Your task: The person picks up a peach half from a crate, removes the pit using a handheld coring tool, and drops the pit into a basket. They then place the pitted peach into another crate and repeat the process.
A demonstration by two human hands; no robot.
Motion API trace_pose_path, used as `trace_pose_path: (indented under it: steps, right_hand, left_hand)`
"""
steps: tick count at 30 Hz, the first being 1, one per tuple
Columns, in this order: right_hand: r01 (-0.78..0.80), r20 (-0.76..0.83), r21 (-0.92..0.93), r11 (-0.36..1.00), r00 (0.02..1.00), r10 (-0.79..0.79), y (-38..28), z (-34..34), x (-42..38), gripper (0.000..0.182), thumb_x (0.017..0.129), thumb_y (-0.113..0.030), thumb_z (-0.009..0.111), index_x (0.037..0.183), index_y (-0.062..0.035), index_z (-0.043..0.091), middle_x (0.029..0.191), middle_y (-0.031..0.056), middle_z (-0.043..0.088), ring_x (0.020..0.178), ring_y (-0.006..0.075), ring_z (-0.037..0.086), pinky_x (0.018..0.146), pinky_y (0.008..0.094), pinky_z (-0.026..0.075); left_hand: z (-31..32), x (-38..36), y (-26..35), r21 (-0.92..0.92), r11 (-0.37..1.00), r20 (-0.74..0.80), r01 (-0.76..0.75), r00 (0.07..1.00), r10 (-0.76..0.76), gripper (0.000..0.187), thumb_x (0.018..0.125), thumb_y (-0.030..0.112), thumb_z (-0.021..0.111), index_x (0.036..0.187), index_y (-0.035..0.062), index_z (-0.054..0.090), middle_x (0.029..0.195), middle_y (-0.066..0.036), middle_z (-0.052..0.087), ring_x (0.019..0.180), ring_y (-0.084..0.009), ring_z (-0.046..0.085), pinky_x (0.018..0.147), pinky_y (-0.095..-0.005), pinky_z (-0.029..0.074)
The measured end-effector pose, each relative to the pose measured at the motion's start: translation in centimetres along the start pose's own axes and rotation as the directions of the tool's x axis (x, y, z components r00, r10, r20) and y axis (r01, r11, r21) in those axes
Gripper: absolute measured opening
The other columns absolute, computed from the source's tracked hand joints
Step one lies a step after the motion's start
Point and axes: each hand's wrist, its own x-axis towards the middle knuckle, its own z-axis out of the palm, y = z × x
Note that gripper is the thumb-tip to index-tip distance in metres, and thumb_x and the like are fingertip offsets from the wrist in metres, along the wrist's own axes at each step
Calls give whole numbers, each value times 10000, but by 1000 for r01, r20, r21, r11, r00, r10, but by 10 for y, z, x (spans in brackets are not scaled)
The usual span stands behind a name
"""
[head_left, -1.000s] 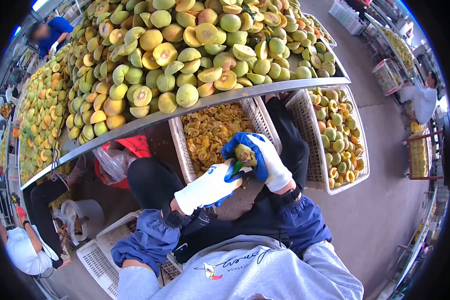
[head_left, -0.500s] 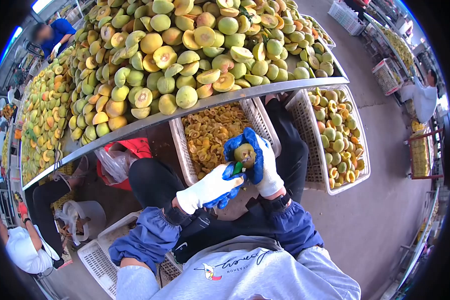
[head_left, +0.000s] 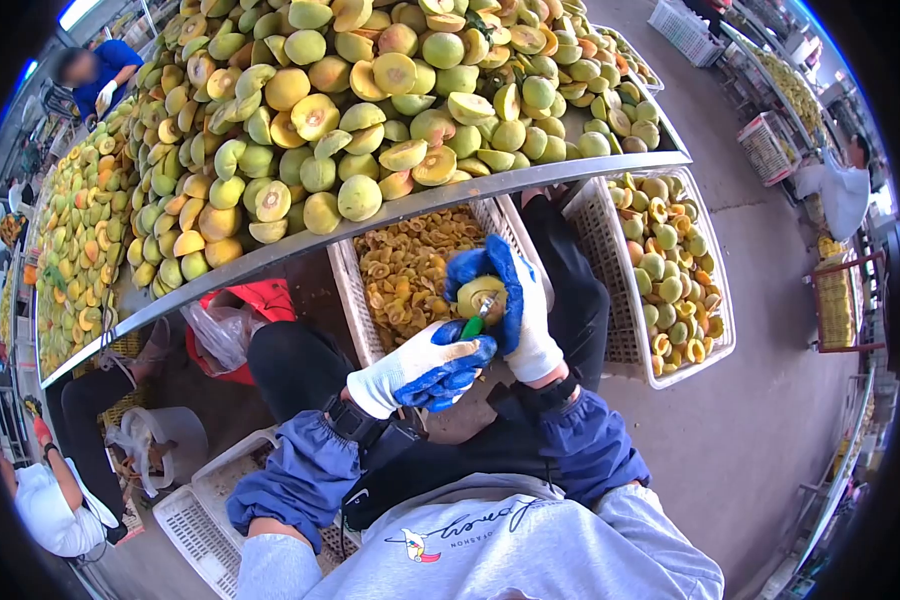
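Note:
My left hand (head_left: pixel 433 371), in a white and blue glove, is closed around a green-handled tool (head_left: pixel 472 328). The tool's metal tip touches the cut face of a halved fruit (head_left: pixel 482 300). That fruit sits in the gloved fingers of my right hand (head_left: pixel 518 312), cut side turned towards the tool. Below both hands is a white crate (head_left: pixel 351 307) holding small yellow-brown fruit scraps (head_left: pixel 406 262). Beyond them, a metal-edged table (head_left: pixel 420 207) bears a large heap of halved green and yellow fruit (head_left: pixel 390 110).
A white crate (head_left: pixel 650 345) of fruit halves stands at the right. At the left are a red bag (head_left: pixel 270 300), a translucent bucket (head_left: pixel 183 440) and an empty-looking crate (head_left: pixel 195 525). People (head_left: pixel 60 500) sit or stand on both sides.
The fruit has turned so its cut face and stone area show, and the tool tip now meets it. My left hand has shifted slightly right. The whole view has moved a little.

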Motion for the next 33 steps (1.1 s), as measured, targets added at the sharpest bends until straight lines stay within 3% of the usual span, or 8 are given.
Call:
trace_pose_path:
  steps: [6,12,14,16,21,27,32,33]
  right_hand:
    - [-297,51,-16,955,953,297,11,-16,8,508,979,-412,516,730,15,635,676,125,641,569,205,611,551,312,502]
    - [-1,-288,-53,999,958,-14,39,-9,11,539,989,-422,502,716,18,647,638,107,646,536,190,611,549,297,506]
    - [-74,-259,-17,997,964,67,41,-17,17,521,981,-435,512,740,6,647,669,112,658,555,200,624,550,304,517]
    - [-515,-25,398,759,821,570,47,-28,26,493,977,-443,515,776,-13,646,711,119,671,593,210,643,561,320,534]
    - [-218,-158,258,941,951,264,83,-57,52,515,1006,-456,434,932,1,659,815,116,683,696,222,658,657,325,552]
    - [-212,-64,191,958,972,227,72,-65,49,522,1020,-457,403,1005,2,650,924,102,683,825,200,648,774,311,535]
    - [-201,-122,69,977,970,208,70,-50,35,469,1008,-452,454,1012,-31,660,932,70,666,840,161,625,751,303,511]
    - [-193,-189,-21,981,964,186,65,-42,28,442,1001,-447,478,995,-45,662,859,51,660,756,146,618,697,289,504]
  left_hand:
    - [-12,8,-13,92,996,-32,18,999,-15,195,961,251,617,1075,94,607,724,54,530,506,-40,458,424,-192,366]
    - [-39,17,-13,-168,980,111,109,990,-91,162,969,225,600,1049,84,609,703,56,503,487,-40,420,411,-197,344]
    - [-45,20,-15,-105,990,70,95,994,-87,184,958,256,612,1027,86,594,681,44,486,473,-46,412,396,-205,328]
    - [-46,20,-18,-43,995,33,90,996,-89,213,947,287,624,1004,87,578,658,32,470,459,-53,404,381,-213,313]
    - [-59,22,-31,-255,961,8,-105,994,111,196,978,241,570,1041,56,552,716,-25,502,453,-70,415,372,-228,326]
    - [-44,21,-18,325,924,-407,-200,852,328,196,960,260,606,1045,89,562,695,38,497,498,-51,450,387,-224,368]
    - [-27,40,-8,963,250,-154,-102,553,819,336,849,147,712,1118,30,548,830,-111,637,655,-217,623,610,-352,502]
    - [-21,42,-3,948,317,-231,-40,600,766,433,800,122,728,1170,15,531,911,-206,653,816,-351,673,730,-407,505]
